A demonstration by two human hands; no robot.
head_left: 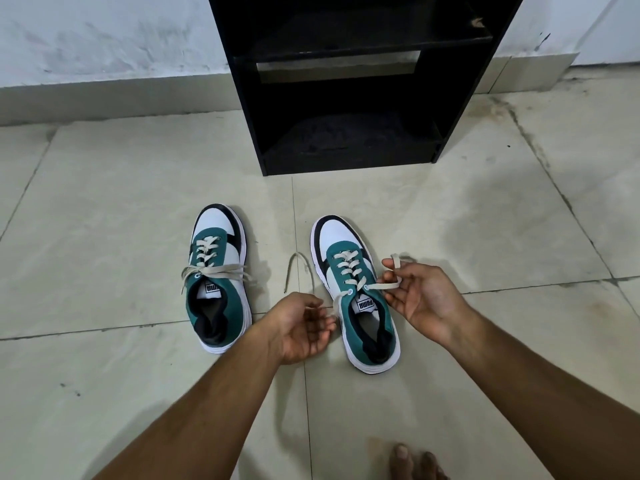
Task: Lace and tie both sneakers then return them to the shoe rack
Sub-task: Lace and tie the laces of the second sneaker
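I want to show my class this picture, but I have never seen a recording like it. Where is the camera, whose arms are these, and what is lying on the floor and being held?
There is no machine here. A person wears one camera on the head, looking forward and down, so the two bare arms are the person's own.

On the tiled floor stand two green, white and black sneakers, toes toward a black shoe rack with empty shelves. The left sneaker is laced, its ends lying loose and untied. The right sneaker is laced too.

The right hand holds one lace end looped over its fingers. The left hand holds the other lace end, whose tail curls onto the floor. No knot is tied yet.
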